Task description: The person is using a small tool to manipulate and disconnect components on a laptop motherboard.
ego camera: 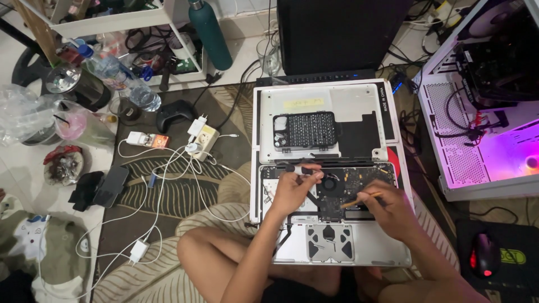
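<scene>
An opened silver laptop (370, 247) lies upside down on my lap, with its circuit board and round fan (332, 183) bare. My left hand (292, 191) pinches a small dark tool over the board's upper left, close to the fan. My right hand (387, 207) grips a thin wooden-coloured stick (359, 200) whose tip rests on the board at the middle. The removed bottom cover (269, 106) lies flat just beyond the laptop. On it sits a black screwdriver bit case (306, 130).
A white computer case (477, 151) lit pink stands at the right, with a black and red mouse (484, 255) on a pad in front. White cables and a power strip (205, 141) cross the patterned rug at the left. Bottles, a game controller (175, 114) and clutter lie beyond.
</scene>
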